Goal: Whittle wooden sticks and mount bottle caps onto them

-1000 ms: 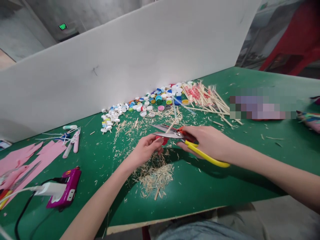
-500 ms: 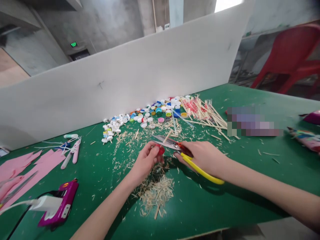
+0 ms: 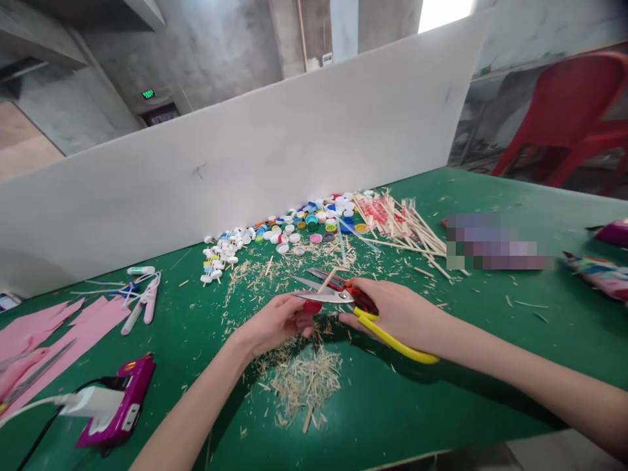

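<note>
My left hand [image 3: 275, 324] pinches a red bottle cap [image 3: 313, 306] with a short wooden stick [image 3: 328, 280] rising from it. My right hand [image 3: 392, 304] grips yellow-handled scissors [image 3: 397, 340], whose parted blades lie around the stick just above the cap. Also in the right hand is what looks like an orange-handled utility knife [image 3: 328, 277], its blade pointing left beyond the scissors. Below the hands lies a pile of wood shavings [image 3: 309, 383] on the green table [image 3: 392, 412].
Several capped sticks [image 3: 218, 255], loose bottle caps [image 3: 311, 222] and wooden sticks [image 3: 412, 226] lie along the white partition [image 3: 294, 131]. At left are pink paper [image 3: 101, 314], glue guns [image 3: 147, 301] and a purple power strip [image 3: 125, 402]. A blurred-out object [image 3: 495, 242] lies right.
My left hand has shifted slightly left and down, turning the cap. The scissor blades have spread apart and now sit lower on the stick, near the cap.
</note>
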`<state>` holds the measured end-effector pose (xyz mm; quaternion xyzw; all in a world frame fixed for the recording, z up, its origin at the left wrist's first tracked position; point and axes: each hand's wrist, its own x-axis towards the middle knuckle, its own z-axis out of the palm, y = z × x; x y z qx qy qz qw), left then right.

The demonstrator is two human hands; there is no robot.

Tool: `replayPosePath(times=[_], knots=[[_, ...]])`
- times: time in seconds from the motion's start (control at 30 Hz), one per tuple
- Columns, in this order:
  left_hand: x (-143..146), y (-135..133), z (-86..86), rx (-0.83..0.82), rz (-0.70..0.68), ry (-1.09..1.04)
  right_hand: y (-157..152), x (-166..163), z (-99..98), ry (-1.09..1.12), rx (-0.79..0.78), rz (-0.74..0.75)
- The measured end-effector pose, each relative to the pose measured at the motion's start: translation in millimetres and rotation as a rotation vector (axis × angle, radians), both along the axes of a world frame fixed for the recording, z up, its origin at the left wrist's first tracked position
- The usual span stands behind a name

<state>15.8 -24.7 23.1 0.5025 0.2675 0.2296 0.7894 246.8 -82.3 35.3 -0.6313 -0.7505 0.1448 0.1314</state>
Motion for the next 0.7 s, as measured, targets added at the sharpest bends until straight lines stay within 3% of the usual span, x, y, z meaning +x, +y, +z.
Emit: replayPosePath(times=[0.1, 0.27, 0.57, 0.7], knots=[[-1.9, -1.8, 1.6, -0.035, -0.063, -0.017, -0.3, 0.9, -2.6, -0.039, 0.021, 0.026], [-1.6, -4.5, 1.4, -0.052, -0.045, -0.022, 2.5, 0.8, -5.1, -0.157, 0.003, -0.003], [5.7, 0.8, -15.1, 0.259, 0.209, 0.114, 6.0, -2.5, -9.6, -0.135, -0.003, -0.070], [4.0, 1.6, -16.5, 0.246, 0.159, 0.083, 4.2, -1.4, -13.4, -0.028, 0.043, -0.041]])
